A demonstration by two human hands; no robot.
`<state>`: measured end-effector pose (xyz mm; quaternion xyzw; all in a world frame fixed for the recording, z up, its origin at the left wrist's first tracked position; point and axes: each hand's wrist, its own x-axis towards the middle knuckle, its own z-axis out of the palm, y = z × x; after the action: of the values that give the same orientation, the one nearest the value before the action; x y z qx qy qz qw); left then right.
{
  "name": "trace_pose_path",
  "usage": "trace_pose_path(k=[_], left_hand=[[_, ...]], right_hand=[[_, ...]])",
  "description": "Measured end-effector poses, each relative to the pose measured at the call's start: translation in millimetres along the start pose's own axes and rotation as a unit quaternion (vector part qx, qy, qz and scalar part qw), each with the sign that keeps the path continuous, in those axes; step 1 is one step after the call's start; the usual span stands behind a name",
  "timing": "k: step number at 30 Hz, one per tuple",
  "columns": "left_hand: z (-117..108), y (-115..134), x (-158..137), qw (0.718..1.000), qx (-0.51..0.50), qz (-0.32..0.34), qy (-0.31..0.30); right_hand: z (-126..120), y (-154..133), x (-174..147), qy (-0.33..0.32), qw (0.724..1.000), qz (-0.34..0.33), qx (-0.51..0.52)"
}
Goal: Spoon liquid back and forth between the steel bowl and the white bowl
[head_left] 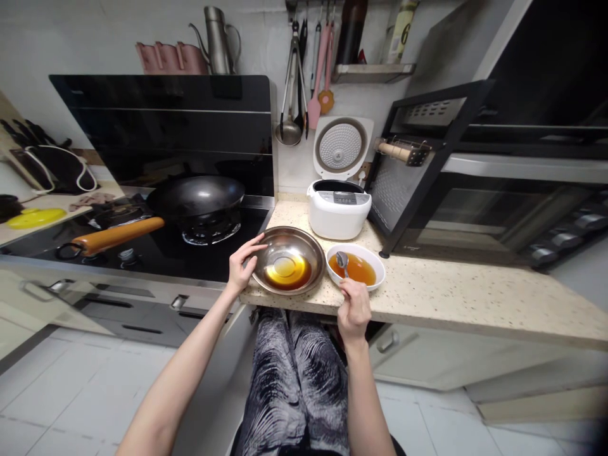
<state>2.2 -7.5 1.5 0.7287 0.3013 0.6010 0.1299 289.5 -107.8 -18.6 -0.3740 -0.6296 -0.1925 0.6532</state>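
Observation:
A shallow stainless-steel bowl (316, 253) stands near the counter's front edge with amber-brown liquid in its bottom. My left hand (241, 265) is at the bowl's left rim, its fingers reaching over the edge and its thumb beside it, holding the bowl. Just to the right is a white bowl (380, 266) with more amber liquid in it. My right hand (354, 307) is closed around the handle of a metal spoon (342, 259). The spoon's head is over the left part of the white bowl; I cannot tell whether it touches the liquid.
Behind the bowls stands a white rice cooker (339, 212) with its lid up. A dark wok (199, 196) sits on the gas stove, its wooden handle (118, 235) pointing toward the front left. A black oven (503, 209) is at the right. Utensils (318, 95) hang on the wall.

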Motion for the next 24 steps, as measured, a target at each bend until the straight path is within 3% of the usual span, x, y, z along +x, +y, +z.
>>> trace_pose_path(k=[4,10,13,18,24], left_hand=[[0,0,0,1.000,-0.005,0.005,0.001],[0,-1,0,1.000,-0.002,0.008,-0.001],[0,-1,0,1.000,0.002,0.013,0.001],[0,-2,0,1.000,0.008,0.019,0.002],[-1,-3,0,1.000,0.006,0.016,0.003]], right_hand=[[2,-5,2,0.048,0.998,0.036,0.001],[8,-24,2,0.147,0.969,0.181,0.088],[14,-33,0,0.124,0.958,0.220,0.138],[27,-40,-7,0.045,0.955,0.235,0.175],[33,-41,-14,0.007,0.950,0.251,0.184]])
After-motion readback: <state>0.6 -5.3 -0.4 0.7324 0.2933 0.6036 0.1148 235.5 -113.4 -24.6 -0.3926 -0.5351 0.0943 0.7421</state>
